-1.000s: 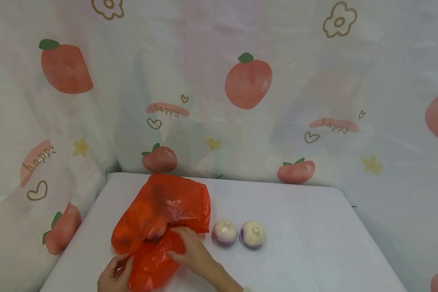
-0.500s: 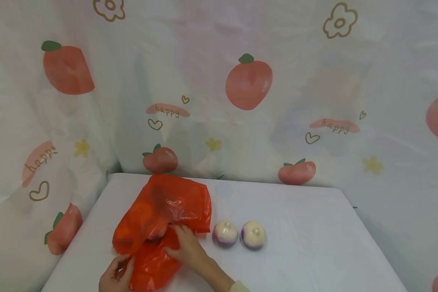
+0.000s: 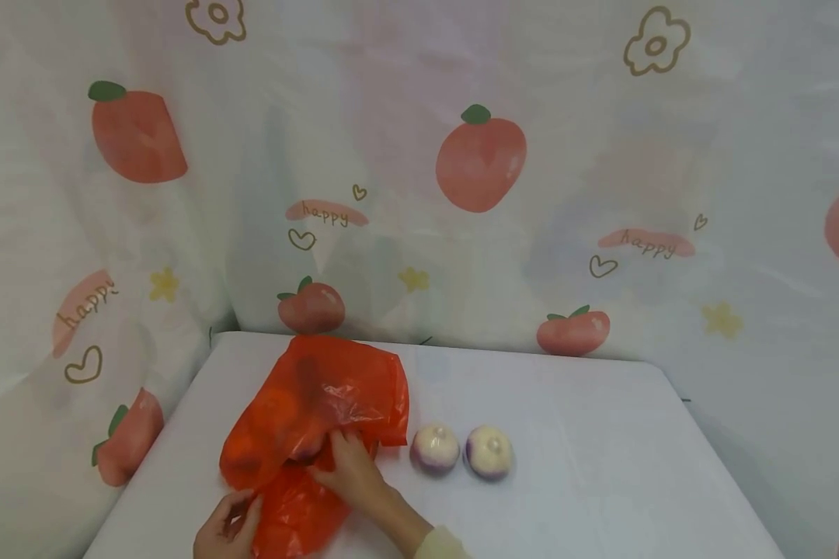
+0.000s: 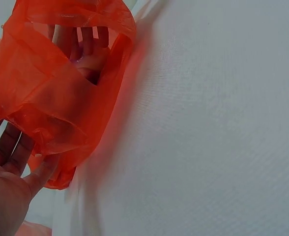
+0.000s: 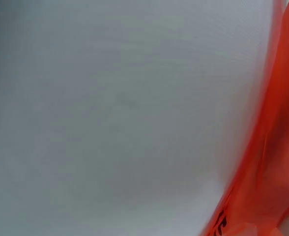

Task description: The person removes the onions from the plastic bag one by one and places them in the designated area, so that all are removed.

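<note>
A thin red plastic bag [image 3: 349,388] lies on its side, its mouth toward me. My left hand [image 3: 227,524] pinches the lower edge of that mouth; the left wrist view shows its thumb [image 4: 45,172] against the plastic. My right hand [image 3: 356,477] reaches into the mouth, with fingers and thumb spread about a round white-and-purple vegetable [image 3: 309,449], mostly hidden by the bag. In the left wrist view its fairly straight fingers [image 4: 88,39] show through the opening at a pinkish round thing. In the right wrist view, the bag [image 5: 267,187] hides most of the hand.
Two more white-and-purple vegetables [image 3: 436,449] [image 3: 489,452] sit side by side on the white tabletop [image 3: 587,450], right of the bag. Blurred round and orange shapes show through the bag. A fruit-printed curtain [image 3: 391,155] hangs behind and to the left.
My right hand has moved slightly left and deeper into the bag's mouth, its thumb now beside the vegetable there. My left hand keeps its pinch on the bag. The whole head view has shifted slightly.
</note>
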Motion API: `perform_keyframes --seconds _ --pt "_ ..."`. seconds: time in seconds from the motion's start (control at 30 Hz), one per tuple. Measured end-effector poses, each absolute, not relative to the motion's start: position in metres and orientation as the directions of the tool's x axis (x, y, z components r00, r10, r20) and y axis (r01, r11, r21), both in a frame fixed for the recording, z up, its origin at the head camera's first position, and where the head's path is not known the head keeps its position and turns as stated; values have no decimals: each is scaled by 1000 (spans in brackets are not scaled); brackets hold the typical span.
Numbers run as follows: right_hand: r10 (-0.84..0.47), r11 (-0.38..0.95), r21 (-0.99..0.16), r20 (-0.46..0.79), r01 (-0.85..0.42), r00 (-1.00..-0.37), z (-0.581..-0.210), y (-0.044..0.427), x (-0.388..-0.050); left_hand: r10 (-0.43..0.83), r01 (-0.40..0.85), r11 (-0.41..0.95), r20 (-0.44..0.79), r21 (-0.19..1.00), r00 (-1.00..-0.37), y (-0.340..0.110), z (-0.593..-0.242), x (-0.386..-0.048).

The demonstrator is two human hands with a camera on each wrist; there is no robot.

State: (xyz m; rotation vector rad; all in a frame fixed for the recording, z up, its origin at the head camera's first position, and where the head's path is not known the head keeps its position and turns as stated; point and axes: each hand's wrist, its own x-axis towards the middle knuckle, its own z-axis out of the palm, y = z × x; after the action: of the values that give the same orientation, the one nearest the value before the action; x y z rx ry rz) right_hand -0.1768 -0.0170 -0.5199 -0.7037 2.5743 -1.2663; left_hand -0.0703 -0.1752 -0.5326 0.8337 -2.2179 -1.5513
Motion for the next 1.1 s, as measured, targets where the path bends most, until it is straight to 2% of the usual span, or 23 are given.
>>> perform_keyframes --seconds 0.2,0.53,0.87,1.1 --pt "-523 500 -783 67 -370 -850 -522 -22 -182 -635 -277 240 -65 930 -770 -174 -535 -72" --pt "-577 555 -710 46 -433 -815 -523 -26 -185 -619 -260 229 -66 938 -783 -173 -535 -71" --pt "-622 551 -672 65 -495 -781 -512 -30 -189 -618 -288 205 -105 935 -779 -173 -531 -69" --pt "-595 543 -729 18 -418 -804 -514 -32 -193 -621 -282 205 -98 937 -778 -173 -529 -68"
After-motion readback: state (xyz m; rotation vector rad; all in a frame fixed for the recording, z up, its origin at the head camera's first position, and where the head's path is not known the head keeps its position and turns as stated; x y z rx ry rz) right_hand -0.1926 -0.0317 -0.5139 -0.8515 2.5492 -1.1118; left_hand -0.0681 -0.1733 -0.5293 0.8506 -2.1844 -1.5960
